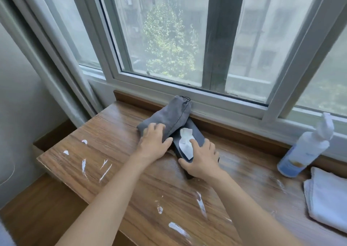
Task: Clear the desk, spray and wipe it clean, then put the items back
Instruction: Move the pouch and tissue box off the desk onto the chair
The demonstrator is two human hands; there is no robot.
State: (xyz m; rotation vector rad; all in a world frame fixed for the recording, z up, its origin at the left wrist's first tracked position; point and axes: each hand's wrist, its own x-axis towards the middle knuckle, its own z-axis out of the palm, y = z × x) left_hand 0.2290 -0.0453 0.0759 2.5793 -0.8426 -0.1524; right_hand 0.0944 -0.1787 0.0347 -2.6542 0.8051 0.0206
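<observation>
The left hand (153,142) is gripping the grey drawstring pouch (167,116) — the right hand (201,160) is clasping the dark tissue box (195,133), both lying on the wooden counter (131,180) by the window sill.

Both bare arms reach forward, left hand (153,140) and right hand (201,160) side by side, fingers curled downward.
</observation>
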